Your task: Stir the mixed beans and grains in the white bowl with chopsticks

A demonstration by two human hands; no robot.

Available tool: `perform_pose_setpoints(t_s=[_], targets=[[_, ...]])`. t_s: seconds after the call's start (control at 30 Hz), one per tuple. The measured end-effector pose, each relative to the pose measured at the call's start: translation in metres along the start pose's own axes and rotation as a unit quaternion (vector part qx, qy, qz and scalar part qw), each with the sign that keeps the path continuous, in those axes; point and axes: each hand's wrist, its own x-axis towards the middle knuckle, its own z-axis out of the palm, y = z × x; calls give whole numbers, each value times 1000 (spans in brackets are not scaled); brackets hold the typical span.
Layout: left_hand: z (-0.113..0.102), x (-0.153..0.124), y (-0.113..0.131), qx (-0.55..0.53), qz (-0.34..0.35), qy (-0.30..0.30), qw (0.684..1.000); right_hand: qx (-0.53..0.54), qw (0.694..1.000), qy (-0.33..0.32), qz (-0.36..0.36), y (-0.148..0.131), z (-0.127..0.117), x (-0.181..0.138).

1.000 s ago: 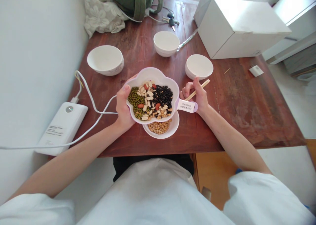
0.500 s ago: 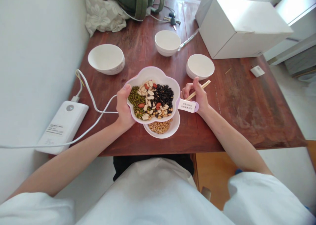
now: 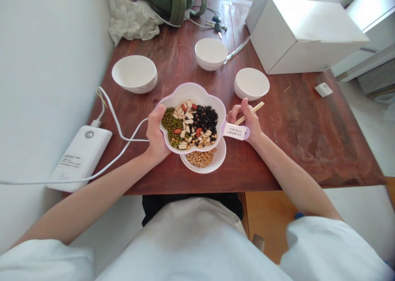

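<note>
My left hand grips the left rim of a flower-shaped bowl, white with a lilac edge, thumb over the rim. Inside it lie green mung beans, black beans, pale and red-skinned peanuts, and some yellow soybeans. The bowl is held tilted above a white bowl of soybeans, hiding part of it. My right hand is closed around wooden chopsticks, beside the flower-shaped bowl's labelled handle; whether it also touches the handle I cannot tell.
Three white bowls stand farther back: left, middle and right. A white box fills the back right. At left lies a power bank with a cable. A green bag and keys are at the back.
The view has shifted very slightly, so everything sits a little farther right. Both hands keep their holds, and the contents of the bowls look the same.
</note>
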Motion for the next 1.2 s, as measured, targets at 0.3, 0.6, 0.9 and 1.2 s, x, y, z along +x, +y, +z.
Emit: perform_pose_setpoints(t_s=[0.3, 0.6, 0.9, 1.2], targets=[[-8, 3, -2, 44, 53, -29, 997, -14, 1000, 11, 10, 0, 0, -1], [-10, 5, -3, 70, 61, -20, 995, -17, 1000, 7, -6, 0, 0, -1], [-9, 4, -2, 62, 55, -17, 996, -12, 1000, -3, -9, 2, -1, -1], [-9, 5, 2, 48, 45, -9, 998, -6, 1000, -8, -2, 3, -2, -2]])
